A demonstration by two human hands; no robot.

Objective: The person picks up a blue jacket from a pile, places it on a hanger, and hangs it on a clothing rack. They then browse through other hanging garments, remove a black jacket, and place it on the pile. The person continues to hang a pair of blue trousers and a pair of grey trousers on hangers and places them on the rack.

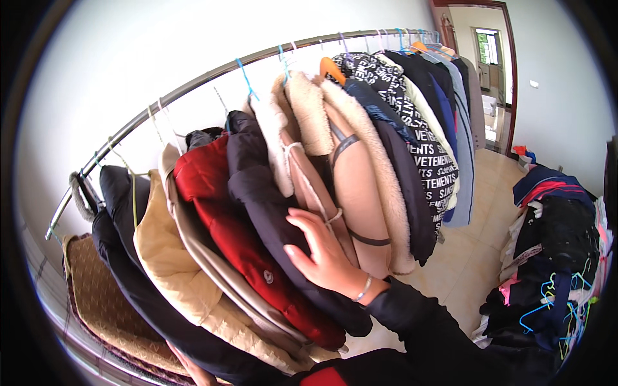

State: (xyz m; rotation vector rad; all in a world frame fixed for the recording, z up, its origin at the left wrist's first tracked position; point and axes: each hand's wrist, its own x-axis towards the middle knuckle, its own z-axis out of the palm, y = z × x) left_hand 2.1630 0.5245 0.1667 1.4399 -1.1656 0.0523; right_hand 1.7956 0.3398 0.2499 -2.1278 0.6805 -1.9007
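My right hand (328,260), with a silver bracelet at the wrist, is raised over the hanging coats, fingers apart and holding nothing. Its fingertips lie at or just in front of a dark puffer coat (260,193); contact is unclear. Just right of it hangs a pinkish-tan shearling coat (362,193) with dark straps. Left of the dark coat are a red puffer jacket (222,207), a beige coat (193,236) and a tan padded jacket (169,260). At the bottom, a skin-toned part, apparently my left hand (193,369), is mostly hidden by a black garment (159,309).
A metal clothes rail (212,75) runs along the white wall, carrying several hangers. Farther along hangs a black-and-white lettered jacket (425,159). A heap of clothes (555,231) with loose blue hangers (536,321) stands at right. Brown patterned textile (106,284) lies lower left. A doorway (509,87) is behind.
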